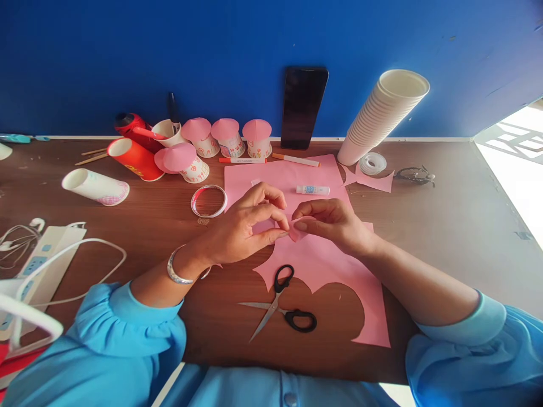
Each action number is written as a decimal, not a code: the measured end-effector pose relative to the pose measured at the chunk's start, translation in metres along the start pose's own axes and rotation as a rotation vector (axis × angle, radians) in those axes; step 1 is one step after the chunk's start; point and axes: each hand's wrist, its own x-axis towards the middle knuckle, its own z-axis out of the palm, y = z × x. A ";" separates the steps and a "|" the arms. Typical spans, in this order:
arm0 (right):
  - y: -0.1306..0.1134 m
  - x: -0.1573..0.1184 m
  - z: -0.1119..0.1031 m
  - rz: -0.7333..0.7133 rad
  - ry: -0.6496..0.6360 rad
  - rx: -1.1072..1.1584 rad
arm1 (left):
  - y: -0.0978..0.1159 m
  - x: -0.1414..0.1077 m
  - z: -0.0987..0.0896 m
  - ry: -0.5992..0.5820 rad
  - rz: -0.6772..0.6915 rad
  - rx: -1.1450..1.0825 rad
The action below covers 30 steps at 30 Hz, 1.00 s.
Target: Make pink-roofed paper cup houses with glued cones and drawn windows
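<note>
A small piece of pink paper (299, 233) is pinched between my two hands above the table. My left hand (244, 229) has its thumb and index finger pressed together at the paper's left edge, the other fingers curled. From the other side, my right hand (337, 223) grips the same piece between thumb and fingers. Beneath them lie pink sheets (322, 260) with rounded cut-outs along the edge. Scissors (278, 302) with black handles rest spread apart in front of me. Just beyond my hands, a glue stick (313, 190) lies on the pink paper.
Several cups with pink cone tops (257, 138) stand along the wall. A tape roll (208, 202) sits left of my hands, a phone (304, 107) leans behind, and stacked white cups (382, 113) tilt at right. Glasses (414, 175) and a power strip (42, 265) occupy the sides.
</note>
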 end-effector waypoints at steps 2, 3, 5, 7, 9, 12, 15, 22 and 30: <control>0.000 0.000 0.001 0.004 0.016 0.007 | 0.001 0.001 0.000 -0.019 -0.019 -0.013; 0.000 0.001 0.001 0.004 0.031 0.012 | 0.002 0.001 0.000 -0.021 -0.031 -0.022; 0.002 0.001 -0.001 0.002 0.059 0.025 | 0.004 0.002 0.001 -0.013 -0.060 -0.044; 0.004 0.001 -0.002 -0.010 0.083 0.037 | 0.005 0.002 0.002 -0.004 -0.096 -0.068; 0.007 0.001 -0.004 -0.037 0.115 0.056 | 0.005 0.002 0.003 0.009 -0.129 -0.088; 0.010 0.000 -0.005 -0.067 0.167 0.096 | 0.005 0.000 0.004 0.033 -0.140 -0.102; 0.009 0.001 -0.004 -0.063 0.216 0.141 | 0.004 -0.001 0.004 0.059 -0.116 -0.096; 0.006 0.005 -0.001 -0.038 0.332 0.270 | 0.001 -0.004 0.009 0.159 -0.092 -0.100; 0.011 0.002 0.003 -0.100 0.363 0.091 | 0.003 -0.003 0.013 0.250 -0.096 -0.065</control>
